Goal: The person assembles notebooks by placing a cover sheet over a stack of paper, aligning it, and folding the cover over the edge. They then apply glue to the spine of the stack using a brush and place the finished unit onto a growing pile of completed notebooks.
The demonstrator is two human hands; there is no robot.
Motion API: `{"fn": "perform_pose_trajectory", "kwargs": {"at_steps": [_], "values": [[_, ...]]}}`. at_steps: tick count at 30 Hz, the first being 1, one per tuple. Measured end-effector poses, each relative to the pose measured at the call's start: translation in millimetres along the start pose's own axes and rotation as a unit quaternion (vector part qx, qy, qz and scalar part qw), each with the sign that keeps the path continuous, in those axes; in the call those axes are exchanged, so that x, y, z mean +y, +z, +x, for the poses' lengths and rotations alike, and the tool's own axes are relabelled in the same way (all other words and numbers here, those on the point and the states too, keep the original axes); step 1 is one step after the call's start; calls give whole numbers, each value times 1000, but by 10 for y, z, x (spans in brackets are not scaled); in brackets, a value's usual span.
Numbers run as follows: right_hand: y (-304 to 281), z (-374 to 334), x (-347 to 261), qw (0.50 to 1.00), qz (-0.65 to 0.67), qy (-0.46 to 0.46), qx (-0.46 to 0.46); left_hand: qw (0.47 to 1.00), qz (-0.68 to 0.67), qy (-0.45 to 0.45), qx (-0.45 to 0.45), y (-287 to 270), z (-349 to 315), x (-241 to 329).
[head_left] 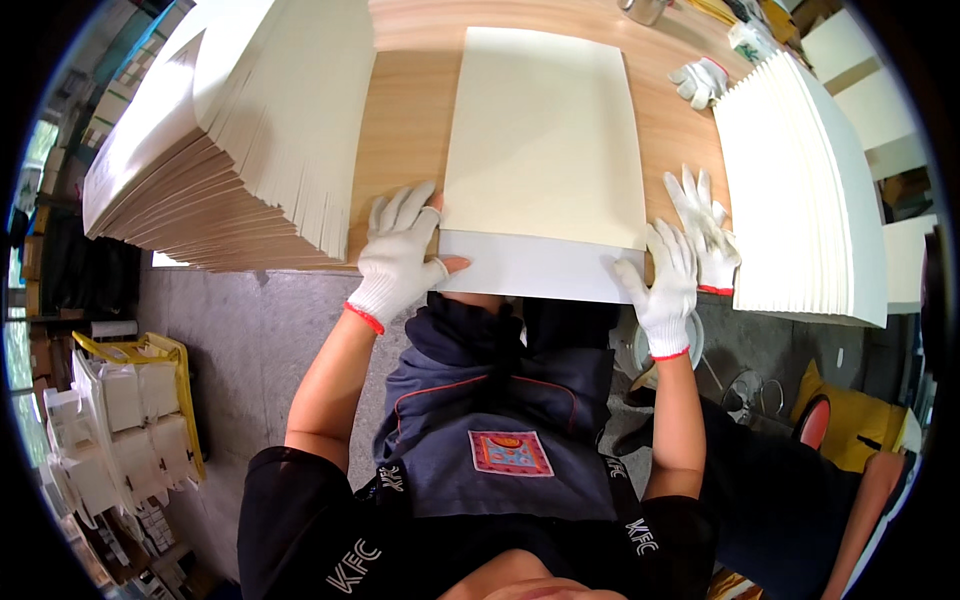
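A large cream sheet [545, 135] lies lengthwise before me on the wooden table. Along its near end runs a white strip [530, 267] that reaches the table's front edge. My left hand [398, 250], in a white knit glove with bare thumb and index tips, rests at the strip's left end, thumb on it, fingers stretched out. At the right end, my gloved right hand [662, 280] lies with its fingers extended and its thumb touching the strip. Whether the sheet and strip are one piece I cannot tell.
A tall stack of folded cream sheets [290, 130] stands at the left, another fanned stack [790, 190] at the right. Loose white gloves lie by my right hand [708, 235] and farther back [700, 82]. A yellow-framed cart [150, 400] stands on the floor at left.
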State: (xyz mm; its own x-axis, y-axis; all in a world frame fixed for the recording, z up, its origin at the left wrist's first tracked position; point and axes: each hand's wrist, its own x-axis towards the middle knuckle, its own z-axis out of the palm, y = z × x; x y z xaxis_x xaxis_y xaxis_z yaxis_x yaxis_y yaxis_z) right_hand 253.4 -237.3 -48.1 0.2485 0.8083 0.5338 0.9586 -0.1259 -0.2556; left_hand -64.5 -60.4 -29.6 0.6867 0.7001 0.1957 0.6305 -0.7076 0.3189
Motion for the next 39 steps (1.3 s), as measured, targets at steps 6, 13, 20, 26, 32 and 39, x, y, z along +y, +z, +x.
{"fn": "perform_pose_trajectory", "kwargs": {"at_steps": [6,13,20,26,32,39], "values": [[20,-6,9,1000,-8,-7,16,1000,-2,-5,-3,-40,14,40],[24,6,33,999,-1,-17,32,1000,11,13,2,-16,25,3],[34,-6,14,1000,-5,2,30,995,-26,96,-14,-142,89,166],[22,-9,5,999,1,-5,36,993,-6,107,-47,-253,128,353],[36,-19,28,999,6,-11,38,994,-41,72,-74,-331,151,309],[34,-21,22,1000,-4,-1,28,999,-7,20,36,94,-17,-82]]}}
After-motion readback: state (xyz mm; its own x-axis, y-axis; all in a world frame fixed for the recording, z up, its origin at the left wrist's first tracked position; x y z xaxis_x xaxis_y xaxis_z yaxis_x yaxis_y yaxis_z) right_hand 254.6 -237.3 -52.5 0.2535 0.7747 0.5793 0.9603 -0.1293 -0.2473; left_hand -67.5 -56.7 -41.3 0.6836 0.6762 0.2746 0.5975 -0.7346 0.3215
